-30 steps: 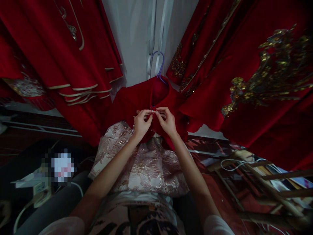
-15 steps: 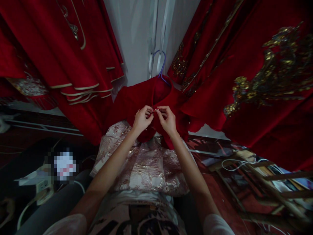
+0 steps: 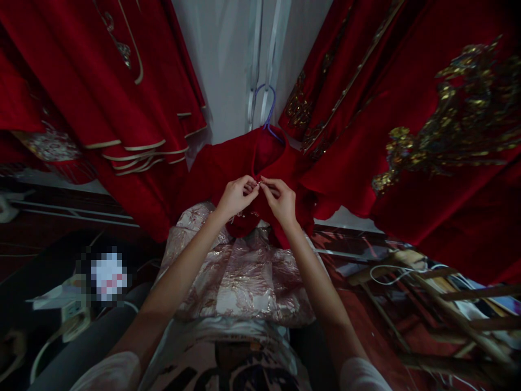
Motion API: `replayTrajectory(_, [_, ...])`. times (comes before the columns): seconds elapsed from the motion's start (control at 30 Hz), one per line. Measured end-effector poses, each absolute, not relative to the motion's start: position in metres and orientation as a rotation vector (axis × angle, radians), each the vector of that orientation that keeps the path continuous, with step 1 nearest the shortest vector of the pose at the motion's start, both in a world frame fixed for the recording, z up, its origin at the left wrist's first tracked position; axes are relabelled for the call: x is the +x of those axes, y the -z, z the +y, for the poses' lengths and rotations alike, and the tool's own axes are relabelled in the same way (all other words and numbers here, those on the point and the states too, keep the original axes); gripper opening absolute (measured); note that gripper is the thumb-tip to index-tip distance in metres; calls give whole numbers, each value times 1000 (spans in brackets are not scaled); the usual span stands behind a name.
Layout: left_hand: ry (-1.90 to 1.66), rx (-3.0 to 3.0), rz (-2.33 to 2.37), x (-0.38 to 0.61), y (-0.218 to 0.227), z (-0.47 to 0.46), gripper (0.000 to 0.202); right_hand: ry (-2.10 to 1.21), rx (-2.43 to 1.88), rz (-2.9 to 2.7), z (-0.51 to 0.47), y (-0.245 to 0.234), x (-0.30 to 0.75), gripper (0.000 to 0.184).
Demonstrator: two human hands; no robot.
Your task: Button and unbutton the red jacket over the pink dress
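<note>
A red velvet garment (image 3: 222, 165) hangs in front of me on a purple hanger (image 3: 266, 111). My left hand (image 3: 236, 196) and my right hand (image 3: 281, 202) meet at its collar opening, both with fingers pinched on a small beaded fastening (image 3: 258, 184) at the neckline. The fingertips of the two hands touch each other there. A pale pink and gold brocade skirt (image 3: 240, 277) hangs below the red top, under my forearms.
More red garments with gold trim (image 3: 134, 136) hang at the left, and red ones with gold embroidery (image 3: 443, 136) at the right. A white wall (image 3: 228, 65) is behind. Wooden hangers and white cables (image 3: 427, 282) lie at the lower right.
Both hands have stayed at the collar, shifting slightly up and closer together. The pinching fingers have worked at the fastening.
</note>
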State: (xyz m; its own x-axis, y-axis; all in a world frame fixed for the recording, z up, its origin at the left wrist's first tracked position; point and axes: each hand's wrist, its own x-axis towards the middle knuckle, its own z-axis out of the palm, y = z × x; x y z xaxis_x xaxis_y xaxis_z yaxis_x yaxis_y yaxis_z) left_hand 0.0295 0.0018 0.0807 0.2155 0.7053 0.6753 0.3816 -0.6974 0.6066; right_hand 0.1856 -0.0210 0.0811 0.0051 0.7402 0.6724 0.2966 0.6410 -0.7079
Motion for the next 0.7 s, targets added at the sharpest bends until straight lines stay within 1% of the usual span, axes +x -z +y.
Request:
replayTrajectory(0.13, [-1416,2245,1016,28,-80,3,9,-511,-883,-1556,-20,-81,187,30])
replayTrajectory(0.37, [-1360,2375,1053,24,-81,4,7,-578,-888,-1545,-10,-77,188,30])
replayTrajectory(0.57, [-1309,2444,989,28,-86,5,7,-579,-927,-1583,-4,-74,190,36])
replayTrajectory(0.63, [-1351,2353,971,34,-82,5,10,-597,-921,-1605,-5,-72,190,41])
replayTrajectory(0.7, [-1429,2166,943,41,-73,4,14,-603,-902,-1639,-9,-68,189,53])
